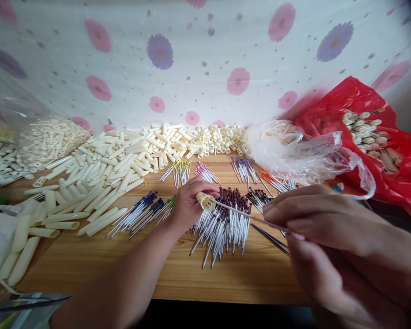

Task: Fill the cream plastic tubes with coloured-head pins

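My left hand [192, 201] is closed around a cream, slotted plastic holder [206, 201], its slotted end turned to the right. In the right foreground, large and slightly blurred, my right hand [342, 246] pinches a thin pen refill [248, 214] with a pinkish end at the fingertips. The refill's far tip reaches the slotted end of the holder; how deep it goes in, I cannot tell. Beneath the refill lies a heap of white refills with dark maroon ends [222, 226]. Blue-ended refills [137, 212] lie left of my left hand, and black-ended refills [258, 198] lie beside the heap.
Cream pen barrels [102, 183] cover the table's left and back, beside more slotted holders [222, 137]. Dark tweezers [270, 238] lie near my right hand. A clear plastic bag [287, 151] and a red bag [345, 100] stand at right. A flowered curtain [198, 55] hangs behind.
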Demonstrator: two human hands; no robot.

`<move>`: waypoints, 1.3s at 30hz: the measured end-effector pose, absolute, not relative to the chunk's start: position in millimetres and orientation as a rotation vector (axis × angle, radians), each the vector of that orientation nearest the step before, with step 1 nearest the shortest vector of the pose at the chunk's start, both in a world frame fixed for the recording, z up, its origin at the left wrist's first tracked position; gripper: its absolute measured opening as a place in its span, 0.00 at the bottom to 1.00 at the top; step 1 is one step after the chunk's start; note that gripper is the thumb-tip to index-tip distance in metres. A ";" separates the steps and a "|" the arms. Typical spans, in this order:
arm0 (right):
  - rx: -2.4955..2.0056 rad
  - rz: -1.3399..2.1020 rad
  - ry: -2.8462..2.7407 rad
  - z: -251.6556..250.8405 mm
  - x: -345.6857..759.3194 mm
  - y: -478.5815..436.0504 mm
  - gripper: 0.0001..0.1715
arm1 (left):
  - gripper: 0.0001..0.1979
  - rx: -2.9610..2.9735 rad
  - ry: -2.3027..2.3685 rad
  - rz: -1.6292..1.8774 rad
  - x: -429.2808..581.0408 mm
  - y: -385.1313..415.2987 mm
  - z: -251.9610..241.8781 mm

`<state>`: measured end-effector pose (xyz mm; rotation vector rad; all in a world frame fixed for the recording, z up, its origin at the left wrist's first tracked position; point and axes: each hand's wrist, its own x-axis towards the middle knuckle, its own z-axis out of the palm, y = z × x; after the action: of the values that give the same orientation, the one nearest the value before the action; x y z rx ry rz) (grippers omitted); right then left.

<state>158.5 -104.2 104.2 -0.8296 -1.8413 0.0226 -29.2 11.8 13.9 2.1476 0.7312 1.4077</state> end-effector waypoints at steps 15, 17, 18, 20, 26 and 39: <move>-0.770 0.023 -1.908 94.1 140.1 -80.6 0.10 | 0.04 2.091 0.806 1.341 -31.4 9.1 13.1; -0.774 0.017 -1.932 96.3 141.1 -81.0 0.09 | 0.04 2.090 0.793 1.334 -31.6 9.7 12.7; -0.768 0.009 -1.938 97.5 141.5 -81.2 0.09 | 0.04 2.088 0.788 1.324 -31.7 9.8 12.8; -0.754 -0.003 -1.943 99.4 141.7 -81.5 0.10 | 0.04 2.081 0.786 1.303 -31.4 9.5 14.1; -0.749 0.038 -1.902 93.7 138.7 -80.7 0.13 | 0.08 2.067 0.842 1.275 -28.3 6.6 19.7; -0.935 -0.013 -1.851 67.6 137.4 -52.4 0.04 | 0.27 2.230 0.745 1.247 -44.4 9.8 19.5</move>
<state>137.4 -52.4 67.6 -0.9345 -1.8507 -0.0133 -44.4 9.8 19.5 2.2301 0.7445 1.2474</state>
